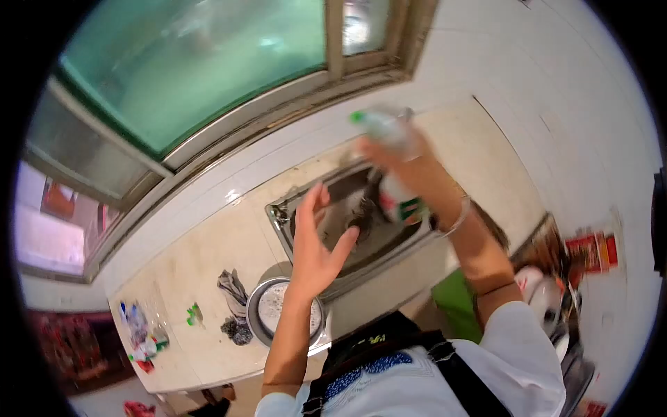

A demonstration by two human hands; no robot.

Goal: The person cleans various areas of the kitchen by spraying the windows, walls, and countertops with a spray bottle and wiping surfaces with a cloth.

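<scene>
above the sink (pixel 372 251), a bottle (pixel 388 130) is gripped by the right hand (pixel 411 165), cap (pixel 358 117) toward the window (pixel 208 76); leftward, the left hand (pixel 313 254) is spread wide, empty.

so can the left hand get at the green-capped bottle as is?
Probably yes: the left hand is open and looks empty; nothing obvious blocks the bottle, though the right hand covers its middle.

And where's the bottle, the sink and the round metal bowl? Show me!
Bottle (pixel 382 126): head view, on its blurred upper part, near the green cap.
Sink (pixel 347 189): head view, on the basin's bare inside.
Round metal bowl (pixel 253 314): head view, on its rim.
</scene>
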